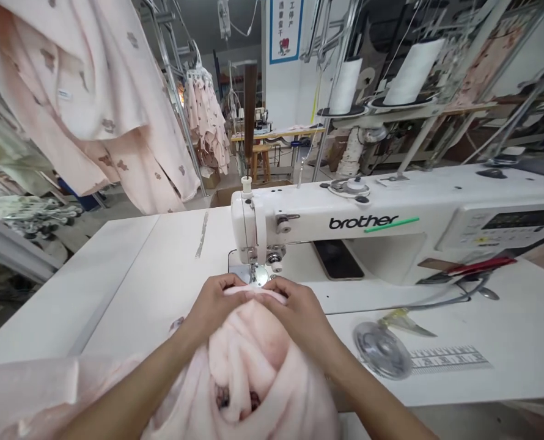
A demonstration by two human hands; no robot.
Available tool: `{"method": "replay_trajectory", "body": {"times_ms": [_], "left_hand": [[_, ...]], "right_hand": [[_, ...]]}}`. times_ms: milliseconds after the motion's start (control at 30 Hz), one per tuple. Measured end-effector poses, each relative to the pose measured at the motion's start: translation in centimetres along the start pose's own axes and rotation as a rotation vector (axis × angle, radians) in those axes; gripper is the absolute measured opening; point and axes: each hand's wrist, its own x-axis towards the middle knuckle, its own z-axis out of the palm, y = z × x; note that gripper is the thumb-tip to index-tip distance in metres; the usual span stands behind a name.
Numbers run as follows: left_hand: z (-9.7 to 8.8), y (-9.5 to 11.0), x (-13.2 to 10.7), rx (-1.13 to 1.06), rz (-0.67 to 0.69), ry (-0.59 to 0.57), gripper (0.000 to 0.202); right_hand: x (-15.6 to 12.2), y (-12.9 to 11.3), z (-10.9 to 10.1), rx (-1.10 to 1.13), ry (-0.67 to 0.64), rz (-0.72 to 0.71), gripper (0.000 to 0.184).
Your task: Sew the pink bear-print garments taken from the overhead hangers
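My left hand (214,305) and my right hand (297,302) pinch the folded edge of a soft pink garment (253,342) between thumbs and fingers. That edge lies just in front of the needle and presser foot (253,274) of a white sewing machine (299,208). Whether the cloth reaches under the foot is hidden by my fingers. The rest of the garment hangs in folds toward me, with dark printed patches showing low in the folds.
Under the machine's arm lies a dark phone (338,260). To the right are a round clear dish (382,349), thread snips with a yellow handle (407,321) and a ruler (450,359). Pink printed garments (111,110) hang at left. Thread cones (345,85) stand behind.
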Motion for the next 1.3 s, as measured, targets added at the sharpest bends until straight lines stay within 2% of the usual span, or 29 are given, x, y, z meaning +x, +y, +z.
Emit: {"method": "replay_trajectory", "body": {"times_ms": [100,233,367,433,533,733,1300], "left_hand": [[0.1,-1.6,2.3,-0.063,-0.058,-0.052,0.031],[-0.1,-2.8,3.7,-0.134,-0.112,-0.14,0.034],[-0.1,-3.1,4.1,0.275,-0.013,-0.046,0.023],[0.1,-3.1,4.5,0.4,0.002,-0.019,0.019],[0.5,-2.8,5.1,0.43,-0.027,-0.013,0.016],[1.3,-2.0,6.1,0.479,-0.087,0.01,0.012],[1.6,-1.8,6.1,0.523,-0.042,0.071,0.011]], "right_hand": [[2.0,0.6,0.2,-0.203,0.009,0.088,0.011],[3.8,1.2,0.7,-0.289,-0.007,0.158,0.012],[4.6,1.8,1.5,-0.376,-0.054,0.212,0.014],[4.9,2.0,1.8,-0.417,-0.072,0.236,0.011],[5.1,2.4,1.8,-0.455,-0.072,0.243,0.006],[5.5,3.1,1.7,-0.49,-0.021,0.238,0.009],[5.4,3.1,1.9,-0.537,0.043,0.196,0.013]]}}
